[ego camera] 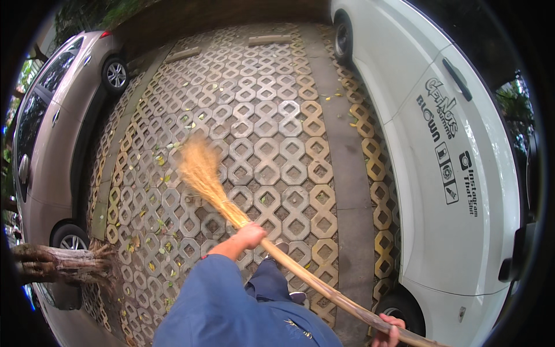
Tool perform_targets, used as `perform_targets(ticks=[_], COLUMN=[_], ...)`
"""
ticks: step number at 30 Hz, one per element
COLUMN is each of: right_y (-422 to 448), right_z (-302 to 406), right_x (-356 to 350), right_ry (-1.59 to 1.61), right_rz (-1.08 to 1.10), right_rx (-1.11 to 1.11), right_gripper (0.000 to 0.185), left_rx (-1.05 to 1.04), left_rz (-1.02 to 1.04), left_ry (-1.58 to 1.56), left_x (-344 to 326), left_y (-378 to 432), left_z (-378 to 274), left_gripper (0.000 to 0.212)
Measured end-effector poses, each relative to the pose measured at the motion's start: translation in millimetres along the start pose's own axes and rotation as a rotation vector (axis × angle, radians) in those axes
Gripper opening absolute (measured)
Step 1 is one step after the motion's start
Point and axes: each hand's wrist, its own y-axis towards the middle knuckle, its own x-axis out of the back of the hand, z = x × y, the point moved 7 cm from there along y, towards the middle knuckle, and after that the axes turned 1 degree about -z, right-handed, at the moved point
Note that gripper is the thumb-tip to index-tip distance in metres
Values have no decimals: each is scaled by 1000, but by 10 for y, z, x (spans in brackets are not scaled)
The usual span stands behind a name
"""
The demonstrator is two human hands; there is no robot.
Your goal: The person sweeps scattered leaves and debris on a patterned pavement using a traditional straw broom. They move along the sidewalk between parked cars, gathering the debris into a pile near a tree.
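A straw broom (208, 180) with a long wooden handle (318, 286) runs slantwise across my front. My left hand (250, 235) grips it just behind the bound bristles. Lower right, my right hand (389, 330) is closed around the handle near its far end, partly cut by the picture's bottom edge. The blurred bristle tips point ahead and left, over octagonal grass pavers (266, 152); whether they touch the ground I cannot tell. Yellow and green fallen leaves (160, 160) are scattered on the pavers left of the broom.
A white car (433, 182) bearing lettering stands along the right. Parked on the left is a pinkish-beige car (69, 126), with a tree trunk (65, 262) near its wheel. Two wheel stops (269, 40) lie at the far end. A paved strip (347, 195) borders the white car.
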Motion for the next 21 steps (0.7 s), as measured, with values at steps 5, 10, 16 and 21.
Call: perform_targets(ticks=[5,10,16,21], right_y=[-60,-182,11,379], right_z=[-345,92,1376,593], right_x=[755,2063,2600,1855], right_ry=[195,470,234,157], right_rz=[-238,-491,-421,-363], right_rx=[-111,-174,53,-126], right_gripper=[26,40,24,25], left_rx=[-42,-221,-321,-186], left_rz=[-12,-141,-307,-179], left_ry=[63,-80,-215,-262], left_x=[28,231,422,-353], left_y=[-225,53,372,-63], left_z=[-264,-1367,-2458,-1629], left_gripper=[8,11,11,12])
